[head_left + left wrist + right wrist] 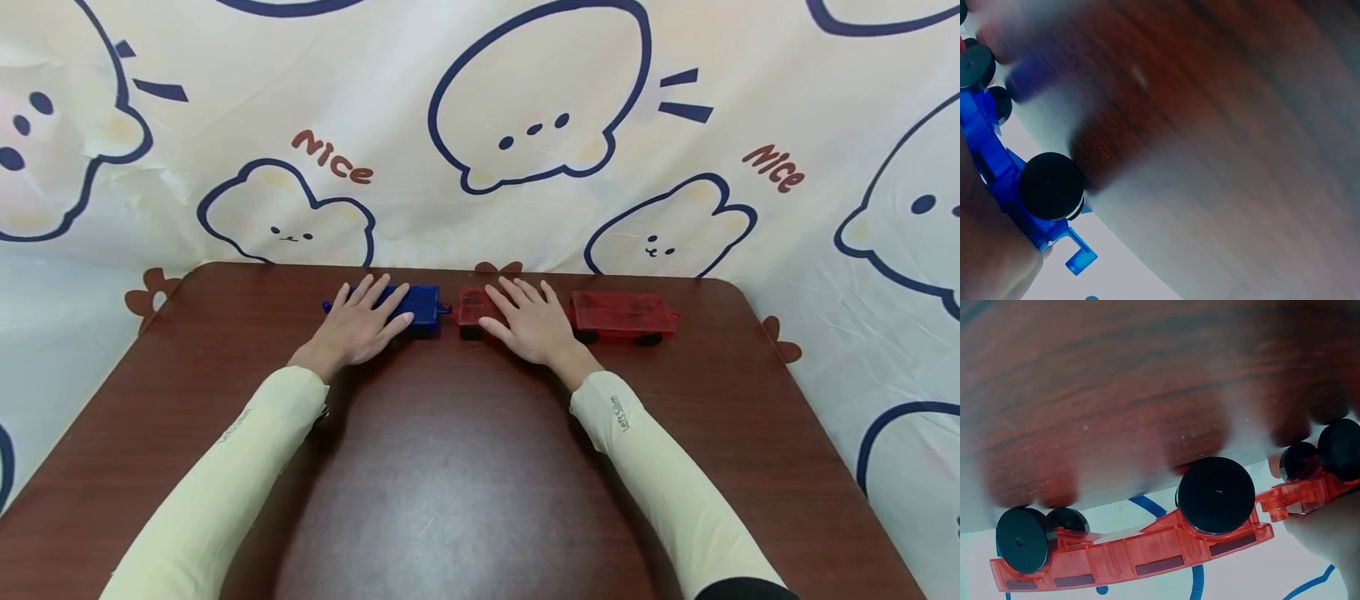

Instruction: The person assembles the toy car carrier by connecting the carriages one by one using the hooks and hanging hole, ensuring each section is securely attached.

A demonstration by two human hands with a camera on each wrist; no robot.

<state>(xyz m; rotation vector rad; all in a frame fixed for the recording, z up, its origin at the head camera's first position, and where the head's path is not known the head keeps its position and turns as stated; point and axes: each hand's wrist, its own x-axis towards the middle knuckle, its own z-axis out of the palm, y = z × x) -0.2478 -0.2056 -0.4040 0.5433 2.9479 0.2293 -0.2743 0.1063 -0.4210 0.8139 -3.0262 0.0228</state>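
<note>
Three toy wagons stand in a row on their black wheels near the table's far edge. My left hand lies palm down over the translucent blue wagon, fingers spread and mostly straight on its top. My right hand rests in the same way on the middle red wagon, covering much of it. A second red wagon stands just right of that hand. The left wrist view shows a blue end hook on the blue wagon. The right wrist view shows a red coupling between the red wagons.
The dark brown wooden table has rounded far corners. Behind it hangs a pale cloth printed with cartoon outlines, which also runs along both sides. Light from above reflects on the tabletop.
</note>
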